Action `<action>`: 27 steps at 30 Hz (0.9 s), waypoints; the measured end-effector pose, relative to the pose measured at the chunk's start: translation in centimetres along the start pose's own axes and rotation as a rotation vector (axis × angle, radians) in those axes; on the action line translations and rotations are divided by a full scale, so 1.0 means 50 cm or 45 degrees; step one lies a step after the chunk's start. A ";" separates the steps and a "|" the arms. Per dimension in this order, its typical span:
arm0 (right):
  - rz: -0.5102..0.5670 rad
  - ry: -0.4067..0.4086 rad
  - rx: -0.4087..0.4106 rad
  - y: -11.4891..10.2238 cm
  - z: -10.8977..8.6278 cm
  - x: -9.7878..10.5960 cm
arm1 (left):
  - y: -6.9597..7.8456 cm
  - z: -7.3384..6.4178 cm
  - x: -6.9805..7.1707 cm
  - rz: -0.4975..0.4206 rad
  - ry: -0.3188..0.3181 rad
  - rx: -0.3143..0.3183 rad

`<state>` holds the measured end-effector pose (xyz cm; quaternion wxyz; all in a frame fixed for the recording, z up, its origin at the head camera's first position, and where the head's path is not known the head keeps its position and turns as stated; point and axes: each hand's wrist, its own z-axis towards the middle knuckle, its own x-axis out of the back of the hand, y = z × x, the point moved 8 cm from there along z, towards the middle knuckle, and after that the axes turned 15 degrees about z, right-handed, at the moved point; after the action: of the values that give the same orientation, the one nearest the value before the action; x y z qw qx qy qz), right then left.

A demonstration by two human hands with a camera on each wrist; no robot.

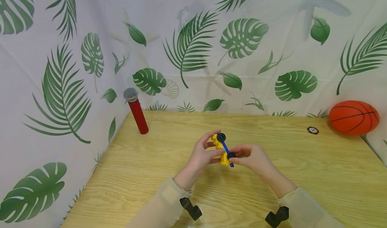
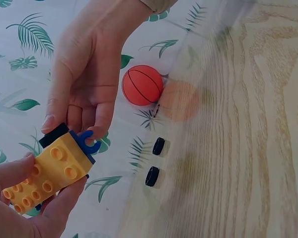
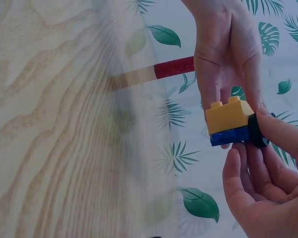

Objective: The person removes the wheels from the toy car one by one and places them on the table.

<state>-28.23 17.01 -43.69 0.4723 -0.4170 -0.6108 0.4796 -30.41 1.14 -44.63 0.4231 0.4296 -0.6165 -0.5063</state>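
Left hand (image 1: pixel 203 153): fingers curled round the yellow toy car (image 1: pixel 225 147), thumb on its side. Right hand (image 1: pixel 252 157): thumb and fingers pinching the black wheel (image 1: pixel 231 156) at the end nearest it. Car sits between the two hands, tilted, held above the bench (image 1: pixel 169 130). Blue hook (image 2: pixel 92 144) at that end, right by the right fingers. Second wheel (image 1: pixel 221 137) at the other end, near the left fingertips. Past the fingers, left wrist view: two small black cylinders (image 2: pixel 158 146) on the bench. Well left of the fingers, further back: red microphone (image 1: pixel 138 115), standing. Well right: dark disc (image 1: pixel 312 130) lying flat, orange basketball (image 1: pixel 353 117) beside it.
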 end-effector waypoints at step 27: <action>0.076 -0.019 -0.049 -0.005 -0.005 -0.013 | -0.002 -0.001 -0.007 0.067 0.014 -0.009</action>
<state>-27.84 16.38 -43.54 0.4451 -0.4403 -0.6108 0.4847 -30.26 1.45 -44.73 0.4413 0.4146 -0.6233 -0.4949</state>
